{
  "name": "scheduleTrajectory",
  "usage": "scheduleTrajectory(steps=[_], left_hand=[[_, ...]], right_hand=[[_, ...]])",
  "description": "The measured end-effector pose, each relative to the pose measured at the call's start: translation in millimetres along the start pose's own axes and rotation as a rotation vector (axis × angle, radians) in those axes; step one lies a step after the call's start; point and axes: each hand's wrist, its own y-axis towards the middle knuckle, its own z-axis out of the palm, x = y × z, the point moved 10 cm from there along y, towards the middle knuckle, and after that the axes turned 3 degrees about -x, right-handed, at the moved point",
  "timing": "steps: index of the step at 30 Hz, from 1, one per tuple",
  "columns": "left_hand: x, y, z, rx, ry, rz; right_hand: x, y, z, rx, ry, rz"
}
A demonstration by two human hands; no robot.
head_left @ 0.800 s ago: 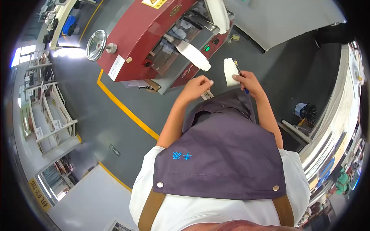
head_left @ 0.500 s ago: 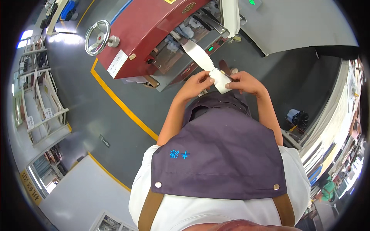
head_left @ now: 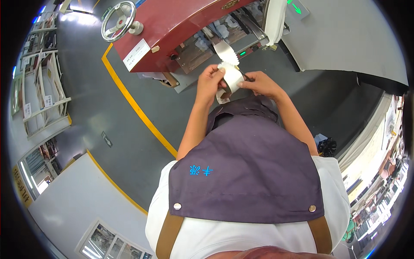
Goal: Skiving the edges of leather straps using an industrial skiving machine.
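Note:
My left hand [head_left: 210, 82] pinches the left edge of a white strip [head_left: 233, 77] with a scalloped edge. My right hand [head_left: 261, 84] is closed too, its thumb on the strip's right side. A thin dark item [head_left: 246, 77] shows at the right fingers; its kind is unclear. Just beyond the hands, another white scalloped length [head_left: 226, 52] comes out of a red machine [head_left: 168, 26]. Whether it joins the held part I cannot tell. Below the left fingers a pale curled piece [head_left: 223, 96] hangs in front of the apron [head_left: 246, 168].
A chrome handwheel [head_left: 118, 21] sits on the machine's left end. White scalloped material [head_left: 274, 23] hangs at its right. A grey panel [head_left: 340, 43] stands farther right, and a black bag [head_left: 327, 147] lies low on the right. A yellow line [head_left: 133, 108] crosses the floor.
Both hands have moved left and slightly up in the picture with the white strip, which shows more of its face. The machine has shifted right and up as the view turned.

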Motion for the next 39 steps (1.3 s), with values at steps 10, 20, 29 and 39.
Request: scheduleTrajectory(steps=[10,20,29,39], left_hand=[[-5,25,-26,-0.171,0.066,0.015],[-2,52,-7,-0.108,0.067,-0.083],[-3,62,-12,-0.235,0.032,-0.127],[-11,56,-17,-0.337,0.083,-0.082]], right_hand=[[15,4,-12,-0.216,-0.008,-0.064],[22,16,-27,-0.309,0.136,-0.013],[28,49,-44,-0.291,0.083,0.085],[44,66,-42,-0.397,-0.186,-0.153]])
